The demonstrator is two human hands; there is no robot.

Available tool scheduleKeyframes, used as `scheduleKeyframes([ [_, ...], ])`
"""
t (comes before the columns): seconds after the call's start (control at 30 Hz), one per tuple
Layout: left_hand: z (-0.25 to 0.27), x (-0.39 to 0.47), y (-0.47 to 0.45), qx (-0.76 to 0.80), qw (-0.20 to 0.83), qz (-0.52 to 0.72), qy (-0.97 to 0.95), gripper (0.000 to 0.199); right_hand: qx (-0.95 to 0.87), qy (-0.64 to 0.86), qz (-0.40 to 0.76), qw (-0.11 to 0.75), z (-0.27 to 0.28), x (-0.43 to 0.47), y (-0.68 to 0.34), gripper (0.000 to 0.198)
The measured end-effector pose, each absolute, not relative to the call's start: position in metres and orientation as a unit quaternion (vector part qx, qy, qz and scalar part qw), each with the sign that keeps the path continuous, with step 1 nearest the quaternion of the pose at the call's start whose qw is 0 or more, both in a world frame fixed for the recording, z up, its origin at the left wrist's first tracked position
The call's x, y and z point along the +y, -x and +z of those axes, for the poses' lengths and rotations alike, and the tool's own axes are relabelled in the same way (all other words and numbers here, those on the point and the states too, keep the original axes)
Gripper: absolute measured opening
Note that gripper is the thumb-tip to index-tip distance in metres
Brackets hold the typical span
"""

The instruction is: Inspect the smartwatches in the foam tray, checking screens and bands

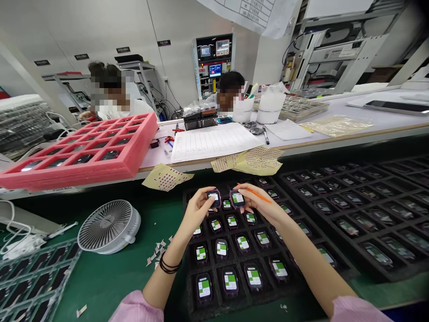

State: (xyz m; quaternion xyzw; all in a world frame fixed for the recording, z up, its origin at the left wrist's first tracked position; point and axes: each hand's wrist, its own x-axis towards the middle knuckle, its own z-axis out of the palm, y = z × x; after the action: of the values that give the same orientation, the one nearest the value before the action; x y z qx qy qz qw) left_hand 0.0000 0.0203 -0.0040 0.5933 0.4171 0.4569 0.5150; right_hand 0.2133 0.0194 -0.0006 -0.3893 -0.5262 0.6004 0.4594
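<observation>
My left hand [200,206] is closed around a smartwatch body [213,199] with a lit screen, the thumb lying over its face. Close beside it, my right hand [259,203] grips a second smartwatch body [237,199] with a white and green screen. An orange stick-like tool [256,195] also lies in the right hand, its kind not clear. Both watches are held above a black foam tray [231,232], whose pockets hold several more watch bodies, such as one lit watch [253,276] in the front row.
At left stand a white fan [109,227] and a clear tray [72,264] of dark parts. A pink foam tray [134,154] rests on the raised shelf, near a paper form [214,141]. Another black tray [355,250] lies right. Two people sit beyond.
</observation>
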Motion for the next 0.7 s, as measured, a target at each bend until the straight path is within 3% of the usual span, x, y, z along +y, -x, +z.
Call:
scheduleKeyframes([
  [0.27,0.003,0.019,0.002,0.427,0.502,0.47,-0.587,0.042,-0.582,0.346,0.604,0.421,0.015,0.029,-0.202,0.032],
  [0.7,0.002,0.017,-0.002,0.428,0.509,0.465,-0.585,0.043,-0.576,0.341,0.595,0.444,0.008,0.029,-0.208,0.024],
])
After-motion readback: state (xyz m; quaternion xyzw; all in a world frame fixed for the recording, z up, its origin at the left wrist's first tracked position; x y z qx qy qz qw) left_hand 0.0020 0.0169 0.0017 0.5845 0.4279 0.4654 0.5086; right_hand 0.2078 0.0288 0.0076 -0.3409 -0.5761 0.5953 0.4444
